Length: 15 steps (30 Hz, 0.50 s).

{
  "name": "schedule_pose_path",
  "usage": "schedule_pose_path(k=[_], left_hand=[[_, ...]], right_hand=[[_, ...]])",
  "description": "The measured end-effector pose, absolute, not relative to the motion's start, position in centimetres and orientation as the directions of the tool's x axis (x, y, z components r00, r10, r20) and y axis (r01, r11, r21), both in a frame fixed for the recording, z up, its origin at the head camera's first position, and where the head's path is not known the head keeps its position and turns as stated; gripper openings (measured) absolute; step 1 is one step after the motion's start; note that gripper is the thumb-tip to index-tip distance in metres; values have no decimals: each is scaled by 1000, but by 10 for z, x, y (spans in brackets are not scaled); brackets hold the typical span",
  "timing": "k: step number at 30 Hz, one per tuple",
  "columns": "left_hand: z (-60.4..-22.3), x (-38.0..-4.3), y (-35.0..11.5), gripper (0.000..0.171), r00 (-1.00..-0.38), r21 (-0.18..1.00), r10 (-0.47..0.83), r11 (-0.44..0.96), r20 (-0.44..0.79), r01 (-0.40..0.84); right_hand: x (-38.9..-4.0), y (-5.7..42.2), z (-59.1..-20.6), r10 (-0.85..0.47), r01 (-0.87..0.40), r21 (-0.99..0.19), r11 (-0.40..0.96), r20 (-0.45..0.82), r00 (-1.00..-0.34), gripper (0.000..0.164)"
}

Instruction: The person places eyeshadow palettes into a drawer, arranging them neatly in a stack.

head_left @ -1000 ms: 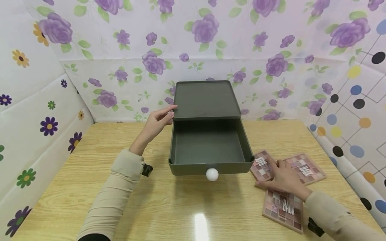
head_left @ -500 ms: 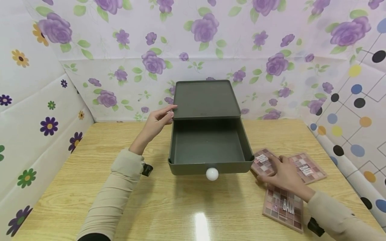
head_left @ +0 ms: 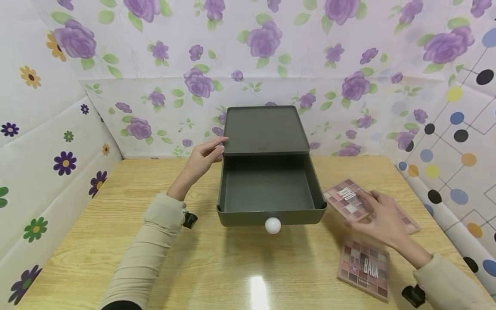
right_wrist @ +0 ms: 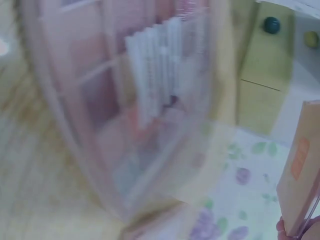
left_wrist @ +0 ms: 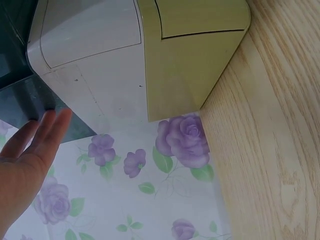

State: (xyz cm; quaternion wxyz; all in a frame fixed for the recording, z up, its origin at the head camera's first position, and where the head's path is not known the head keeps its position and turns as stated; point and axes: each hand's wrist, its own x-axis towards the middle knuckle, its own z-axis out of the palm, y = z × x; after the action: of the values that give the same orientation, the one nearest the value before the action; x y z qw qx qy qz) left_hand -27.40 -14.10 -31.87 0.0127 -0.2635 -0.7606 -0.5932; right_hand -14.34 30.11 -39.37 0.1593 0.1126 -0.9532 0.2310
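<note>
A desktop drawer unit (head_left: 265, 129) stands mid-table, its dark grey top drawer (head_left: 271, 189) pulled out by a white knob (head_left: 273, 225). My left hand (head_left: 198, 162) rests its fingertips against the unit's left side, fingers extended, as the left wrist view (left_wrist: 27, 165) also shows. Right of the drawer, my right hand (head_left: 381, 219) grips an eyeshadow palette (head_left: 346, 200) between thumb and fingers, lifted and tilted off the table. Its plain underside (right_wrist: 300, 165) shows in the right wrist view. A second palette (head_left: 366, 269) lies nearer me; a third (head_left: 408, 221) is partly hidden behind my right hand.
Wood-grain table (head_left: 147, 202) lies under everything. Flower-patterned sheet (head_left: 170, 107) hangs behind, with patterned sheets at both sides. The unit's lower part has white and yellow-green fronts (left_wrist: 175, 85). Green (right_wrist: 271, 25) and yellow knobs (right_wrist: 311, 39) show in the right wrist view.
My right hand has raised the left palette off the table, moving slightly right and away with it. The left hand stays at the unit's side; the drawer has not moved.
</note>
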Motion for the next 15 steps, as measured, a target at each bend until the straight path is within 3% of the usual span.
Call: schedule_pose_path(k=[15], left_hand=[[-331,-282,-143,41,-860,902,370,110,351,416]], right_hand=[[-134,307,-333,-271,-484,-434,760,465,-843,85]])
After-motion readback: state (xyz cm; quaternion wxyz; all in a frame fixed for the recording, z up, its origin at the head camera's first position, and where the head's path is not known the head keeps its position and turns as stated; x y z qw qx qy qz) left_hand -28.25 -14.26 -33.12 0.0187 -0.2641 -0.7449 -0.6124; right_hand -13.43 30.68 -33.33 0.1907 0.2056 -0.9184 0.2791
